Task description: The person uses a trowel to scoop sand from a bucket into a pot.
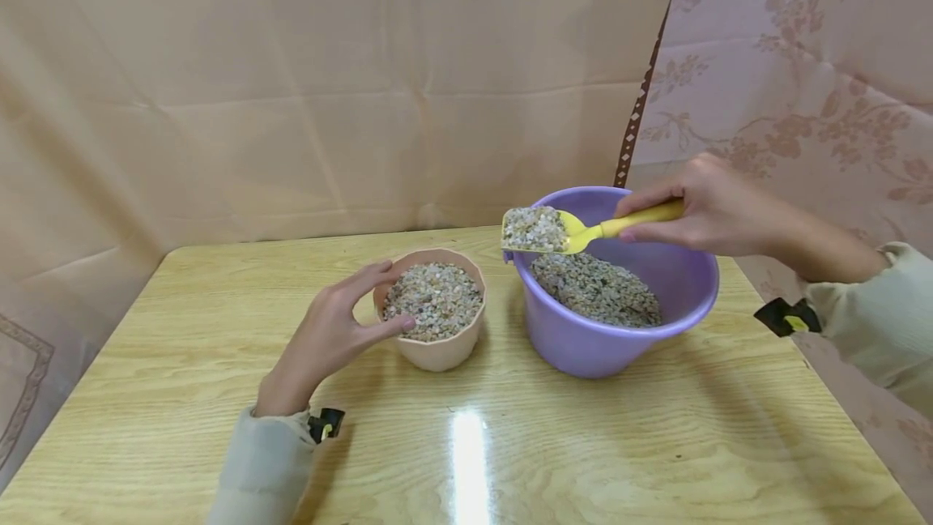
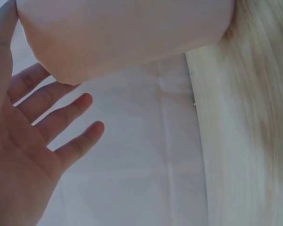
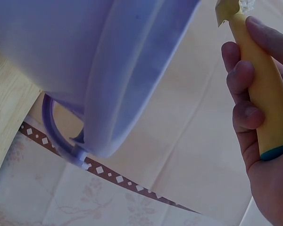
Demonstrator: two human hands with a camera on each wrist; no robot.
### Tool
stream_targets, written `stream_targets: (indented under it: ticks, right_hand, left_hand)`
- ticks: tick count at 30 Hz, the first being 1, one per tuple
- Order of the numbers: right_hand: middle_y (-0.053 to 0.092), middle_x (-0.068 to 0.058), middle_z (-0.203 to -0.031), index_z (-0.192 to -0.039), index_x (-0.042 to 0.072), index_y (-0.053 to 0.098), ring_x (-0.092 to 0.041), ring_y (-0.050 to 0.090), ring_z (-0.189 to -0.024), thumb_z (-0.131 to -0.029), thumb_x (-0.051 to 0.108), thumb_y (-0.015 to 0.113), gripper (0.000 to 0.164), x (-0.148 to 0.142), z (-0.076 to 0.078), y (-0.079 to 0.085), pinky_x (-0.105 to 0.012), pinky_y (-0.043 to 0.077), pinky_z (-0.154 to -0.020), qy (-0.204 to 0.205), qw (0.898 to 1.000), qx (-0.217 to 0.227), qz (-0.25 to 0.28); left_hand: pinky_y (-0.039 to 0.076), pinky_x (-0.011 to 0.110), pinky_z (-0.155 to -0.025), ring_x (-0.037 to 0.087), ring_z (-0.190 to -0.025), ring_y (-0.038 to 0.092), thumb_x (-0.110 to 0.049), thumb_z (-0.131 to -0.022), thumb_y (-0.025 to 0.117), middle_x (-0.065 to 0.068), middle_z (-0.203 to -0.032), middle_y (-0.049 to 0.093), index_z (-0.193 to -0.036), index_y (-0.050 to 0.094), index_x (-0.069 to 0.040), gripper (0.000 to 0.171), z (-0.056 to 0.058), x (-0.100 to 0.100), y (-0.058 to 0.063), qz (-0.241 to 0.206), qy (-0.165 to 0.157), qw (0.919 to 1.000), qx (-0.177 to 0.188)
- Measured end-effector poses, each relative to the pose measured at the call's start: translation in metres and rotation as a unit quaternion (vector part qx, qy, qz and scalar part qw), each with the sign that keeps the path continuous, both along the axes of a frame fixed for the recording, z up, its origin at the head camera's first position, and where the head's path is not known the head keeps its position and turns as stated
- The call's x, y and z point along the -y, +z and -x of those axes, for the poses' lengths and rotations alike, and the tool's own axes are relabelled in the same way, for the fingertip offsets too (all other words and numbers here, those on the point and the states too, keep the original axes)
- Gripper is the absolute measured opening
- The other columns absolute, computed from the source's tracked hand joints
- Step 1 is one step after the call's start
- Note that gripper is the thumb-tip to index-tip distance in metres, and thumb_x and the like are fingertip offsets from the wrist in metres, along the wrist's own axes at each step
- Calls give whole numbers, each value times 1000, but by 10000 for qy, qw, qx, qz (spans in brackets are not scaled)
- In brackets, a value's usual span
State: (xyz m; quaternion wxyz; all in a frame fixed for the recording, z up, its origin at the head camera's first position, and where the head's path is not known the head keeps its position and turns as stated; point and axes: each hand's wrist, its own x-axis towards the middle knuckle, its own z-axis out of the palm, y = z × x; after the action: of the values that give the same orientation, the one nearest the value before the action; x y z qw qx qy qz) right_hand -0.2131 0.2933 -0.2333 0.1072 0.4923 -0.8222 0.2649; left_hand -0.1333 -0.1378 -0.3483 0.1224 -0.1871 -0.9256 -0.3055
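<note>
A small pinkish faceted pot [image 1: 440,355], filled with fine gravel [image 1: 435,302], stands on the wooden table. The left hand [image 1: 338,326] holds it from the left, thumb over the near rim and index finger at the far rim. In the left wrist view, the other fingers [image 2: 68,117] spread out below the pot's side. Pinched by its handle in the right hand [image 1: 717,209] is a yellow shovel [image 1: 583,237], its blade heaped with gravel. The shovel is over the left rim of a purple bucket [image 1: 590,351], which holds more gravel [image 1: 598,290].
The pot and bucket stand near each other toward the back of the wooden table [image 1: 583,444]. Beige cloth [image 1: 291,87] hangs behind the table, and flowered cloth [image 1: 816,104] hangs at the right. The bucket's purple handle [image 3: 52,127] shows in the right wrist view.
</note>
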Motion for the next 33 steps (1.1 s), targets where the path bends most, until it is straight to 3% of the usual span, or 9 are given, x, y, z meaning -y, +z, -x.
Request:
stream_targets:
  ticks: [6,8,13,18,25,29,33]
  right_hand:
    - [75,9,-83,-96,15,80,1,62,-56,-73,3,86,26,6,2,-2,-16,48,-48,126,9999,70,54]
    - [75,7,-83,-96,15,80,1,62,-56,-73,2,86,27,9,3,-2,-16,47,-47,195,9997,87,92]
    - [76,6,-84,-97,13,80,0,59,-54,-73,3,86,27,15,3,-3,-15,45,-45,297,9995,90,66]
    - [76,7,-85,-97,15,80,1,56,-52,-75,4,85,26,22,3,0,-15,43,-44,371,9993,18,26]
    - [74,13,-80,-98,17,80,3,45,-43,-79,8,84,21,33,2,4,-15,35,-39,528,9984,183,-108]
    - [73,14,-79,-98,17,79,1,46,-45,-81,13,83,18,38,2,6,-16,36,-40,446,9985,207,-258]
    - [72,16,-79,-98,16,79,0,47,-47,-82,13,83,17,42,3,6,-17,38,-42,447,9982,156,-373]
  left_hand:
    - [36,52,-111,28,-139,44,-51,-76,83,1,-147,53,-118,69,-16,57,-1,4,-3,-139,14,9999,87]
    - [36,53,-111,29,-139,44,-50,-74,84,2,-143,57,-120,68,-14,61,-1,5,-4,-184,2,9998,52]
    - [37,54,-110,31,-138,45,-47,-71,87,-1,-114,69,-137,59,-10,81,0,8,-8,-241,-4,9997,-53]
    - [37,54,-110,29,-138,45,-44,-70,89,-8,-96,68,-140,57,-10,84,0,9,-11,-333,-53,9994,-99]
    - [38,54,-109,29,-137,46,-43,-68,90,-8,-99,69,-137,59,-10,83,0,8,-12,-349,-77,9992,-182]
    - [38,54,-109,30,-137,46,-44,-68,89,-5,-102,70,-136,60,-8,82,1,6,-11,-300,-74,9993,-212]
    - [39,54,-108,31,-136,47,-45,-67,89,4,-128,67,-113,68,-11,60,1,5,-11,-256,-38,9994,-214]
